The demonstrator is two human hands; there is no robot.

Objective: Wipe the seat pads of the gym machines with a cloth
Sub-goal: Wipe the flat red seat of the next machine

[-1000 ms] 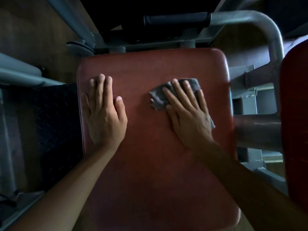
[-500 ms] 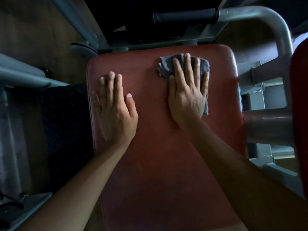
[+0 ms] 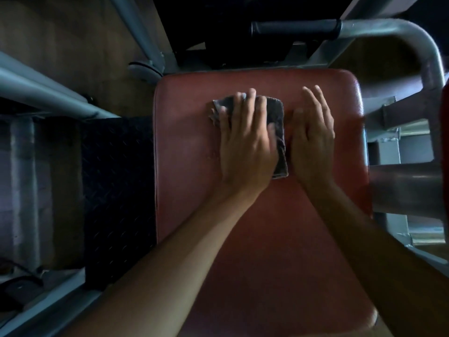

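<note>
Red padded seat pad (image 3: 243, 251) filling the middle of the view, rounded corners, far edge against the machine's frame. Surface dull, lightly scuffed.

Grey metal tube (image 3: 418, 32) curving round beyond the pad's far right corner, ending in a black handle grip (image 3: 294, 30) past the far edge. Black ridged floor plate (image 3: 116, 190) along the pad's left edge. Sliver of a second red pad (image 3: 445, 147) at the right side of the view.

Both forearms bare, reaching up the pad from its near edge.

Left hand (image 3: 245, 142) palm down in the far half of the pad, about midway between left and right edges. Fingers (image 3: 243, 113) straight and slightly spread, laid flat over the cloth and pressing it to the pad. No curl, no pinch. Thumb blurred, lying on the cloth's right part.

Right hand (image 3: 313, 139) just beside the left, nearer the pad's right edge. Fingers straight and close together, pointing toward the far edge, holding nothing. Resting on or just over bare pad; blur too strong to tell which. Contact with the cloth's right edge: cannot tell.

Dark grey cloth (image 3: 278, 117), folded roughly rectangular, flat on the pad under the left hand. Crumpled corner showing past the fingertips on the left; long strip showing on the right, between the two hands.
</note>
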